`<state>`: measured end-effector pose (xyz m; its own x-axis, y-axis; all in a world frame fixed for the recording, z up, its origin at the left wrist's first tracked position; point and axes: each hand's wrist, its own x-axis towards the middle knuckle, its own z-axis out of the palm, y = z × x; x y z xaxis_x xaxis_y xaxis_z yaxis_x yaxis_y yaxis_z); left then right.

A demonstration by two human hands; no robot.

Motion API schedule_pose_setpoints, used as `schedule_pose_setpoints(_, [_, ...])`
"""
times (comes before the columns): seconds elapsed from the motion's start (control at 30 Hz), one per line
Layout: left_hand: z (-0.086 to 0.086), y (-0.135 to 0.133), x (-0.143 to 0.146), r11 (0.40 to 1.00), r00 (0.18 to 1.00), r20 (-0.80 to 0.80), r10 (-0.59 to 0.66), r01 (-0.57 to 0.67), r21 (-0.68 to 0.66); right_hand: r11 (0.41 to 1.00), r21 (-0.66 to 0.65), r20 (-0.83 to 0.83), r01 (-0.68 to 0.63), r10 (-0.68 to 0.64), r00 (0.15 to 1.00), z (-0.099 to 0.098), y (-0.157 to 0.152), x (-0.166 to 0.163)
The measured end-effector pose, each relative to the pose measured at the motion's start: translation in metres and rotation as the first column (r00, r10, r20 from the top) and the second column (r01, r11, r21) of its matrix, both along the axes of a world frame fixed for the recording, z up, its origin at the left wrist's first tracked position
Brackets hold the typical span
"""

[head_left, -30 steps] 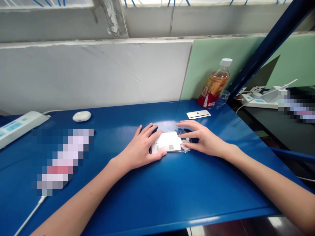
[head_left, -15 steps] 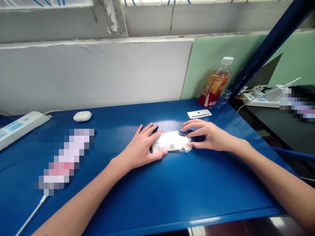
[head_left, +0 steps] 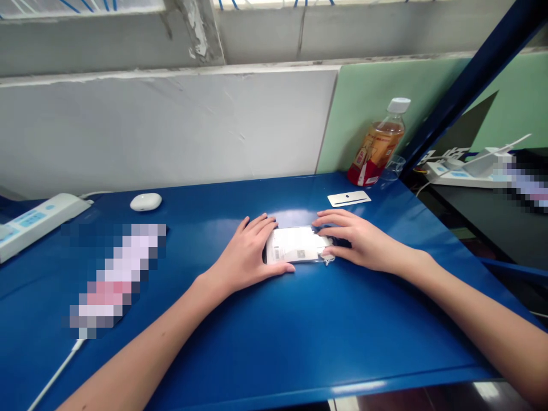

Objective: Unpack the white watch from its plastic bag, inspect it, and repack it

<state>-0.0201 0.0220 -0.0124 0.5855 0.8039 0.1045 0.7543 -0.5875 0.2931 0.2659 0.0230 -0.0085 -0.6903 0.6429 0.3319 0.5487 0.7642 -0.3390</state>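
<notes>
Clear-wrapped white packet (head_left: 290, 242), flat between blue surface (head_left: 299, 331)'s front and back edges; likely light, slick, best held by its ends. Left hand (head_left: 244, 254), right hand (head_left: 362, 238): thumbs and fingers apart, at opposite ends.

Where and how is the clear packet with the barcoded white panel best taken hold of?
Probably by the right end of the clear packet, from the right, pinching across its short width. It lies flat on the blue table, longer than wide; the right hand is at that end, and the left hand brackets the other.
</notes>
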Motion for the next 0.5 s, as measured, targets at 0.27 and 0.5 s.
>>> schedule_pose_setpoints(0.27, [-0.002, -0.001, 0.002, 0.999, 0.999, 0.035, 0.039, -0.039, 0.016, 0.996, 0.084, 0.096, -0.006, -0.003, 0.995, 0.005, 0.008, 0.018])
schedule_pose_setpoints(0.5, [0.001, -0.001, 0.002, 0.999, 0.998, 0.044, 0.048, -0.047, -0.022, 0.999, -0.017, 0.095, 0.049, -0.047, 0.994, 0.016, 0.012, 0.034])
